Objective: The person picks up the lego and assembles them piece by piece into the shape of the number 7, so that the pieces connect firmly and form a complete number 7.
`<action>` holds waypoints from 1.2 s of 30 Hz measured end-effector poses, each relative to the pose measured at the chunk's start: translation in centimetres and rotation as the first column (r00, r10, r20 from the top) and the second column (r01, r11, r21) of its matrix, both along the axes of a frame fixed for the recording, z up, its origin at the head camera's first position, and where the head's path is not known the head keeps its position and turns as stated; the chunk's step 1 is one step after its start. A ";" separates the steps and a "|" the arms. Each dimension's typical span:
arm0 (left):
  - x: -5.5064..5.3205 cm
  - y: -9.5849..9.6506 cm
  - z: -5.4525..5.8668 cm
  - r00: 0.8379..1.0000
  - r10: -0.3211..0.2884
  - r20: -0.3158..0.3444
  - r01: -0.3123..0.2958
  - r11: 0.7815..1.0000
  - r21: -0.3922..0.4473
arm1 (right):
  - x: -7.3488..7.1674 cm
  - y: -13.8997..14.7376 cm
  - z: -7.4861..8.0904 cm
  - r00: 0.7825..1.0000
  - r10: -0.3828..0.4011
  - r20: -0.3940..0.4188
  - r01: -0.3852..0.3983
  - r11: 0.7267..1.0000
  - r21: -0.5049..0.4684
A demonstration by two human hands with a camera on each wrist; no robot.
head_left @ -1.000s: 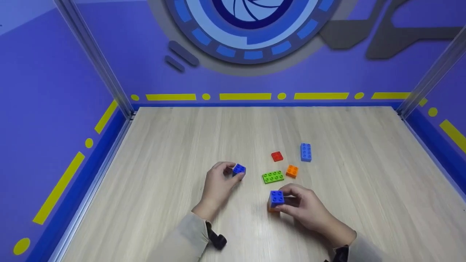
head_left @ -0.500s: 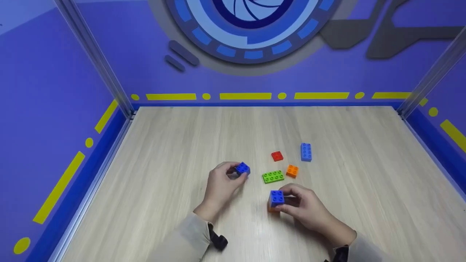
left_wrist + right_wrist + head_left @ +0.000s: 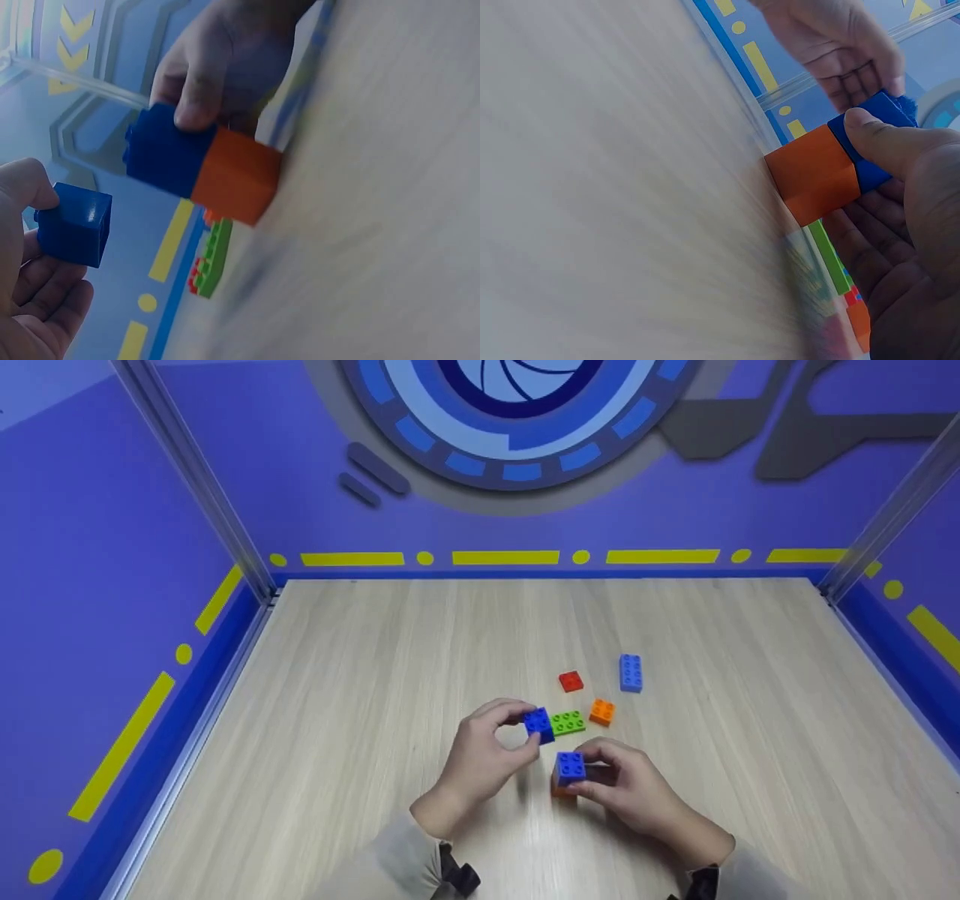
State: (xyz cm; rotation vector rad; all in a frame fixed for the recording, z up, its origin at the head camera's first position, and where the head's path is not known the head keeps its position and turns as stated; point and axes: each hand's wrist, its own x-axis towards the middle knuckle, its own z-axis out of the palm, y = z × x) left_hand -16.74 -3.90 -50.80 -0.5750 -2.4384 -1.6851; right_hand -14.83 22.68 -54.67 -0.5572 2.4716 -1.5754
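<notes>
Left hand (image 3: 480,754): thumb and fingers pinch the loose blue block (image 3: 538,725); in the left wrist view the lower fingers curl loosely beneath it.
Loose blue block: held up off the tabletop (image 3: 360,660), studs upward, near the stack (image 3: 204,163) but apart from it; in the head view it hides the left end of the green brick (image 3: 568,723).
Right hand (image 3: 634,787): thumb and fingers pinch the upper blue block (image 3: 571,769) of the stack from its right side.
Stack: upright, the upper blue block on top of the orange lower block (image 3: 244,176), the orange end down at the tabletop.
Green brick: flat, with two rows of studs, lying just beyond the stack.
Small orange block (image 3: 602,712): on the tabletop just right of the green brick, apart from it.
Red block (image 3: 571,682): farther back, behind the green brick.
Light blue brick (image 3: 631,673): rightmost of the pieces, its long side pointing away from the person.
Sleeves (image 3: 394,851): beige, with something black at each cuff.
Back wall (image 3: 247,472): purple-blue, with a row of yellow bars and dots along its foot.
</notes>
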 end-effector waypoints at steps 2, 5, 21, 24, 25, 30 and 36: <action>0.4 0.2 0.4 0.999 -0.033 -0.011 0.033 0.999 -0.009 | 0.0 -0.1 -0.1 1.000 0.009 -0.014 -0.009 1.000 -0.029; 0.9 0.5 0.8 0.996 -0.085 -0.025 0.084 0.996 -0.021 | 0.0 -0.3 -0.3 1.000 0.016 -0.020 -0.017 0.998 -0.066; 1.8 1.4 0.4 0.974 -0.223 -0.036 0.220 0.973 -0.064 | 0.0 -0.7 -0.8 0.999 0.023 -0.046 -0.027 0.995 -0.096; 1.9 1.5 0.2 0.978 -0.207 -0.023 0.205 0.976 -0.069 | -0.1 -0.6 -0.8 0.999 0.025 -0.038 -0.028 0.995 -0.096; 1.9 1.5 0.2 0.979 -0.203 -0.020 0.201 0.977 -0.070 | -0.1 -0.5 -0.8 0.999 0.026 -0.038 -0.030 0.995 -0.093; 2.0 1.7 0.1 0.979 -0.202 -0.003 0.202 0.977 -0.061 | -0.3 -0.2 -0.7 0.999 0.030 -0.033 -0.032 0.996 -0.078; 1.9 1.8 0.0 0.978 -0.207 0.006 0.207 0.976 -0.059 | -0.2 -0.2 -0.6 0.999 0.026 -0.040 -0.029 0.996 -0.081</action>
